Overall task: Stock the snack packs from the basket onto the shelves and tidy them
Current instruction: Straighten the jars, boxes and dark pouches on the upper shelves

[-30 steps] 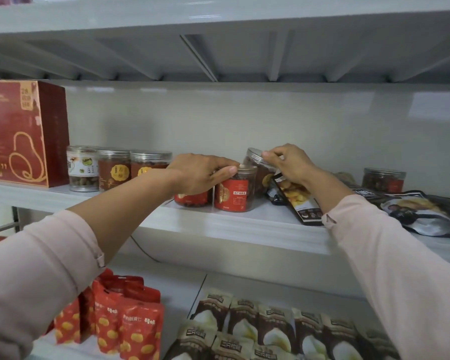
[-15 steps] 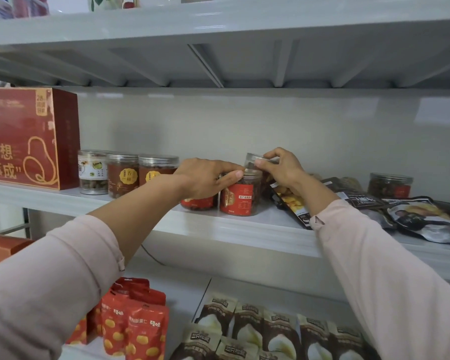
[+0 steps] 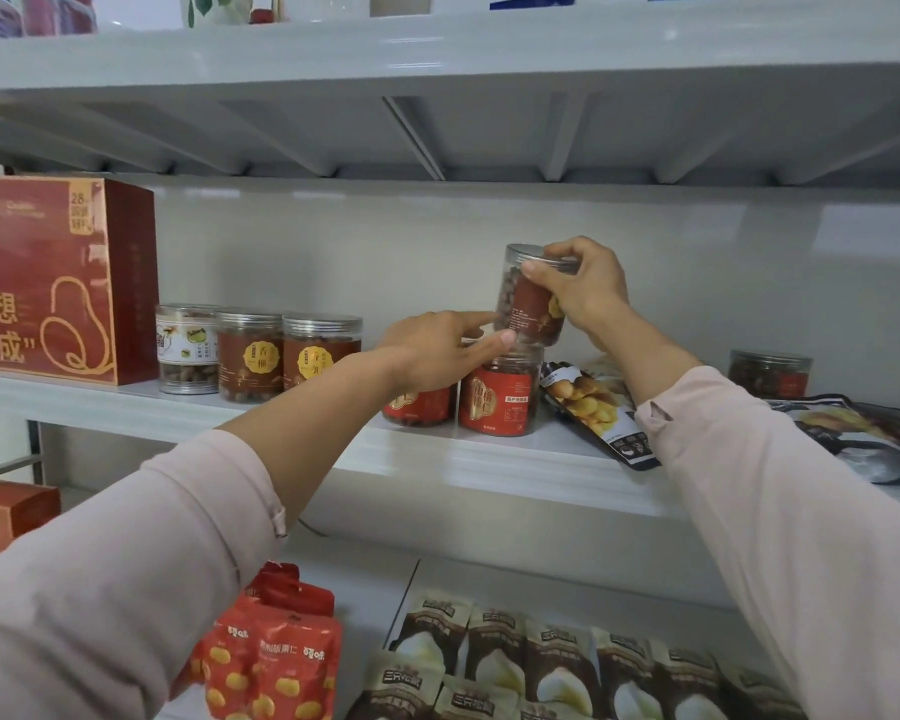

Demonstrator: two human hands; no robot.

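Observation:
My right hand (image 3: 585, 288) grips a clear jar of brown nuts (image 3: 528, 304) by its lid, holding it upright just above a red-labelled jar (image 3: 500, 400) on the middle shelf (image 3: 489, 462). My left hand (image 3: 437, 350) lies with straight fingers across the top of that red-labelled jar and a second red-labelled jar (image 3: 419, 407) beside it, its fingertips touching the base of the lifted jar. A dark pouch with yellow snacks (image 3: 591, 407) leans on the shelf under my right forearm.
Three more jars (image 3: 253, 356) stand in a row left of my hands, beside a big red gift box (image 3: 58, 278). Another jar (image 3: 767, 374) and flat dark pouches (image 3: 863, 433) lie at the right. The lower shelf holds red packs (image 3: 271, 662) and brown packs (image 3: 515, 662).
My right hand has lifted the nut jar from behind the red-labelled jar up to above it and turned it upright. My left hand stays on the red-labelled jars.

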